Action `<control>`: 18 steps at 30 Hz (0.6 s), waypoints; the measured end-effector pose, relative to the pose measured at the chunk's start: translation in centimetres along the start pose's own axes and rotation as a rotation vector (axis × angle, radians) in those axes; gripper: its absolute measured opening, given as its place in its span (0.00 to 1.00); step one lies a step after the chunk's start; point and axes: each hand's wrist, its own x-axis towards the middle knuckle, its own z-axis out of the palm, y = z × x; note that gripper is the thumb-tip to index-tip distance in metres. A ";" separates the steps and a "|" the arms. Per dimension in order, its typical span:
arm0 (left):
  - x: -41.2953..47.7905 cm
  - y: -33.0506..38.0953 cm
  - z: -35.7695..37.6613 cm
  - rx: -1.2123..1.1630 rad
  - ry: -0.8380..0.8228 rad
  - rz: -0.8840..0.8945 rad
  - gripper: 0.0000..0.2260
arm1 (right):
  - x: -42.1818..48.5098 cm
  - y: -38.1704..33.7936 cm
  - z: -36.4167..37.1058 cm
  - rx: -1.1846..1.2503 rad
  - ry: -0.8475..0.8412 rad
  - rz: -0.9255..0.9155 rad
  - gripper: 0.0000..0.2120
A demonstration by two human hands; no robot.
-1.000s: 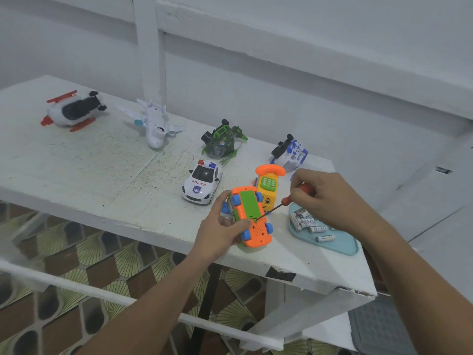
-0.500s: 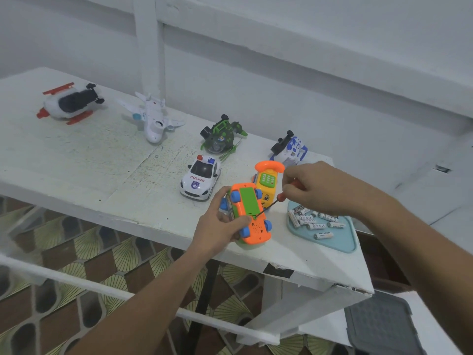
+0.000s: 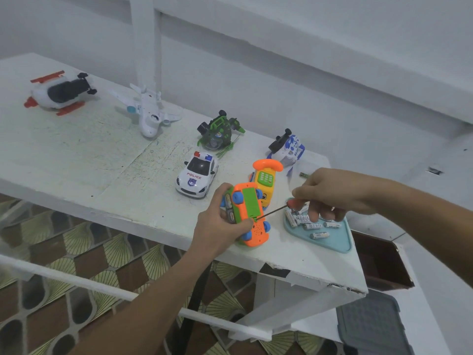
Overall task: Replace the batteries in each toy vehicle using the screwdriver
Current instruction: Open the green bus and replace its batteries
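1. The left hand [image 3: 220, 226] curls its fingers round the orange car [image 3: 256, 226], just left of the blue tray [image 3: 340, 243], wheels up.
2. The right hand [image 3: 332, 193], over the tray, pinches the screwdriver [image 3: 272, 212] with thumb and fingers.
3. The screwdriver tip touches the car's green lid [image 3: 249, 201].
4. Batteries [image 3: 312, 224] lie in the tray.
5. The police car [image 3: 197, 176] sits farther left of the tray.

You stand in what looks like a plain home room: chipped white table [image 3: 76, 155], white wall [image 3: 281, 93], patterned floor tiles [image 3: 84, 254].
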 end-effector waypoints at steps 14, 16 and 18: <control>0.5 -0.2 0.0 -0.033 -0.035 0.057 0.30 | -1.1 0.4 2.1 0.066 0.103 0.001 0.17; 0.7 -0.5 -0.1 -0.055 -0.061 0.053 0.29 | -1.3 0.5 2.6 0.035 0.110 0.012 0.18; 1.0 -0.6 -0.1 -0.068 -0.085 0.026 0.29 | -1.4 0.3 2.9 0.011 0.119 0.026 0.18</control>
